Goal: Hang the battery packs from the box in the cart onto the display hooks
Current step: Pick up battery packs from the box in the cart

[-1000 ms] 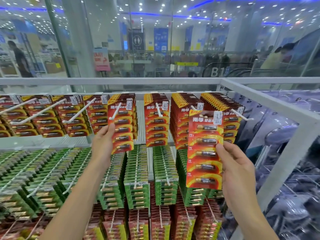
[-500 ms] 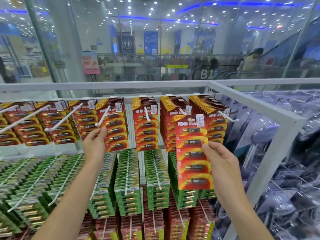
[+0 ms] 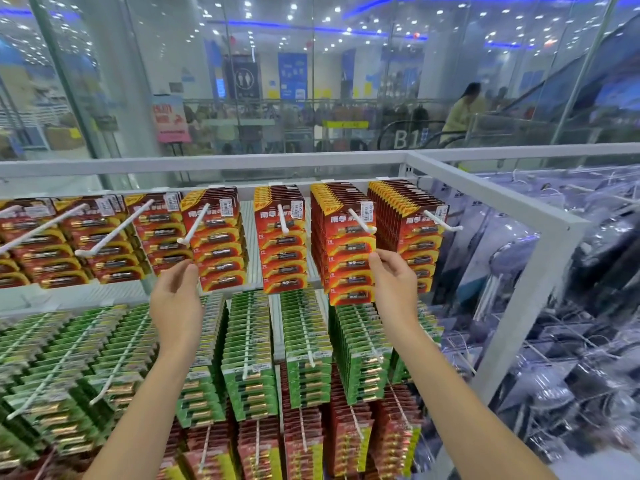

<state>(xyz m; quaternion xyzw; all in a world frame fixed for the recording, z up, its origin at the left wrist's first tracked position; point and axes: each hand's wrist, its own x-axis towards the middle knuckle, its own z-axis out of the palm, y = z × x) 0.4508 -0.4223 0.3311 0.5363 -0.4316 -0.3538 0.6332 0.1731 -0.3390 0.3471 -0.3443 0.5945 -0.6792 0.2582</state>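
Red battery packs hang in stacks on white hooks along the top row. The front pack (image 3: 348, 251) of the second stack from the right hangs on its hook (image 3: 360, 220). My right hand (image 3: 394, 282) pinches this pack's right edge between thumb and forefinger. My left hand (image 3: 176, 299) is raised beside another red pack (image 3: 216, 244), which hangs on its own hook (image 3: 197, 225). Its thumb tip touches that pack's lower left edge and its fingers are spread with nothing in them. The cart and box are out of view.
Green battery packs (image 3: 249, 358) fill the hooks in the row below, with more red packs (image 3: 304, 441) under them. A white metal frame (image 3: 498, 202) borders the rack at top and right. Clear-packaged goods (image 3: 571, 341) hang to the right. Behind the glass is a mall hall with people.
My right hand has carried its red pack up and back onto the hook, where it now hangs against the stack. My left hand has loosened its hold on the other pack and dropped slightly.
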